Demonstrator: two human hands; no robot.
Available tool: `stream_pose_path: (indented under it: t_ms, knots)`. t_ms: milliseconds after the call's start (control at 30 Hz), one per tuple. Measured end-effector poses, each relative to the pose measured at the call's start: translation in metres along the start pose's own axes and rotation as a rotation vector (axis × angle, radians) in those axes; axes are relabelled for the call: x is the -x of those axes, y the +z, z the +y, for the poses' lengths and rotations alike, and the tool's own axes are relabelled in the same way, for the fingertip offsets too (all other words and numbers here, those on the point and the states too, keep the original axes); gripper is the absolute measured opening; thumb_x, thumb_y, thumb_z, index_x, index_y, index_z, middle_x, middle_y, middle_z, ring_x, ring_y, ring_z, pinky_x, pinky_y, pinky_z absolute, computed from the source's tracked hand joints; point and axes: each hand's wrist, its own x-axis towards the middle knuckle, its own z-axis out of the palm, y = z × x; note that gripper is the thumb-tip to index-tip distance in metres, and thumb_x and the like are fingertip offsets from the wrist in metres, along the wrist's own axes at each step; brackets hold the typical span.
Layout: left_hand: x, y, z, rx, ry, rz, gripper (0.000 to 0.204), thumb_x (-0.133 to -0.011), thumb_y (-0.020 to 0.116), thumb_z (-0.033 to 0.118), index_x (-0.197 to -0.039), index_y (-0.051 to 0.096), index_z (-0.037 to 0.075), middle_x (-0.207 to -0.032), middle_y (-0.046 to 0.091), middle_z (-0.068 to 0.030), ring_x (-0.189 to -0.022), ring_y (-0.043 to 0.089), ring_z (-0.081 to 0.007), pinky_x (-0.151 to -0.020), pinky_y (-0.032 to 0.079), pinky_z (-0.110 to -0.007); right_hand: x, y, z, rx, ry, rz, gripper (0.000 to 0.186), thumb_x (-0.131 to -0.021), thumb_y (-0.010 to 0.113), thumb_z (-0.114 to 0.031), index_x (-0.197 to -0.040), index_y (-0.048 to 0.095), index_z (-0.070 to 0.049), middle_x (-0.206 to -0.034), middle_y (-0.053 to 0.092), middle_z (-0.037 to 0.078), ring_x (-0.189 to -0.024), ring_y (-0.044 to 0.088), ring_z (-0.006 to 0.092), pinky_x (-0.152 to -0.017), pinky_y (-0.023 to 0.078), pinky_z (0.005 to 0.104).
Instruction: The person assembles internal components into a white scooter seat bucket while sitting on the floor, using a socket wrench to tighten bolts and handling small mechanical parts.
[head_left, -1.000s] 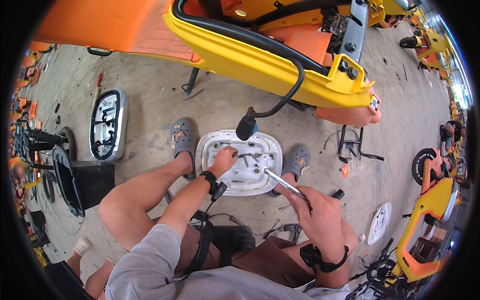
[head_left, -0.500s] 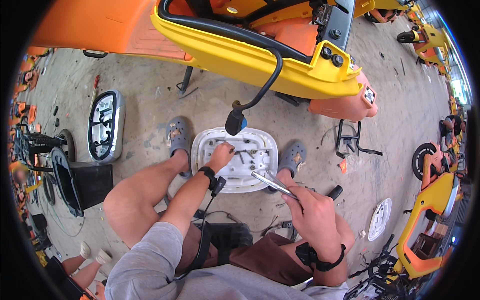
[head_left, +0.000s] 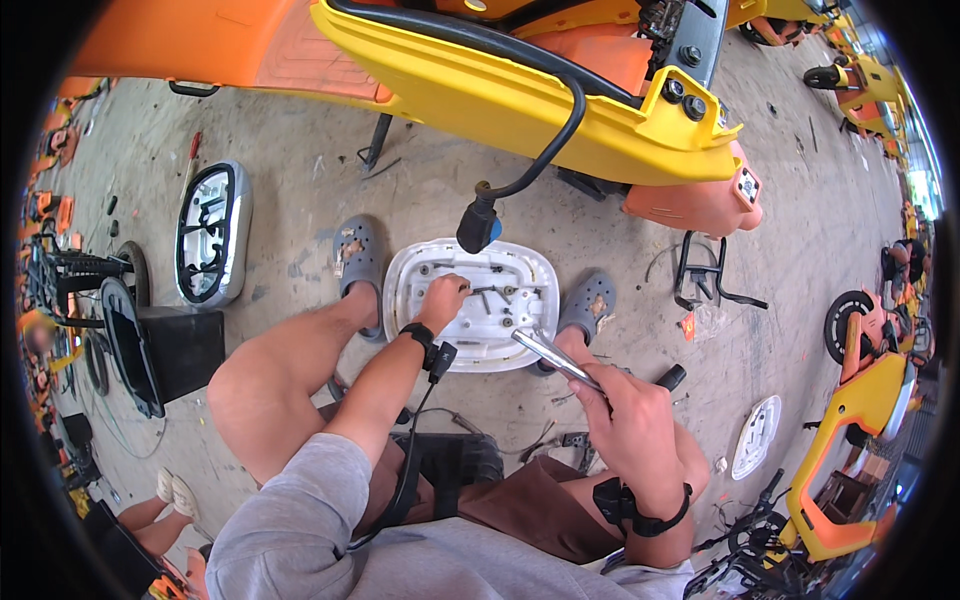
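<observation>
On the floor between my feet lies a white plastic shell (head_left: 543, 262) with rounded corners, its ribbed hollow side up. Several dark bolts (head_left: 489, 301) and small round metal parts are scattered inside it. My left hand (head_left: 443, 300) is over the shell's left half, its fingers closed at the bolts; whatever they pinch is too small to make out. My right hand (head_left: 632, 412) grips a long silver hand tool (head_left: 556, 358) made of bar-like lengths. Its far end points up and left, above the shell's lower right edge; the near end is hidden in my palm.
A yellow and orange scooter body (head_left: 500, 115) stands ahead, its black cable and plug (head_left: 478, 225) hanging over the shell. At left are a second shell with black trim (head_left: 213, 235) and a black bin (head_left: 180, 355). A black metal frame (head_left: 705, 275) and white panel (head_left: 757, 437) lie right.
The silver tool has turned slightly, and its far end has shifted a little right. My left hand remains over the shell. The view has shifted, so the scooter appears higher.
</observation>
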Motion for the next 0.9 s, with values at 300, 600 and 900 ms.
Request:
stream_pose_path:
  t_ms: [300, 600, 900]
  knots:
    - [0.005, 0.006, 0.005, 0.145, -0.114, 0.112, 0.020, -0.076, 0.076, 0.012, -0.089, 0.070, -0.002, -0.083, 0.069, -0.0202, -0.077, 0.067, -0.0351, -0.071, 0.053, -0.041, 0.000, 0.003, -0.002, 0.017, 0.053, -0.024, 0.012, -0.085, 0.070, -0.009, -0.093, 0.067, 0.000, -0.071, 0.064, 0.018, -0.060, 0.063, 0.0337, -0.053, 0.048, 0.0374]
    - [0.009, 0.011, -0.001, 0.242, -0.114, 0.145, 0.017, -0.077, 0.072, 0.005, -0.093, 0.070, -0.001, -0.087, 0.067, -0.0185, -0.081, 0.065, -0.0340, -0.074, 0.051, -0.041, -0.005, 0.007, -0.007, 0.040, 0.085, -0.056, 0.012, -0.085, 0.069, -0.010, -0.093, 0.064, -0.003, -0.075, 0.065, 0.016, -0.064, 0.063, 0.0355, -0.054, 0.049, 0.0408]
    - [0.014, 0.016, 0.012, 0.196, -0.193, 0.263, 0.027, -0.075, 0.075, 0.005, -0.100, 0.068, 0.000, -0.085, 0.063, -0.0148, -0.075, 0.064, -0.0302, -0.070, 0.053, -0.039, -0.011, 0.008, -0.015, 0.069, 0.104, -0.088, 0.012, -0.086, 0.069, -0.010, -0.094, 0.064, -0.003, -0.073, 0.065, 0.016, -0.063, 0.062, 0.0357, -0.054, 0.048, 0.0403]
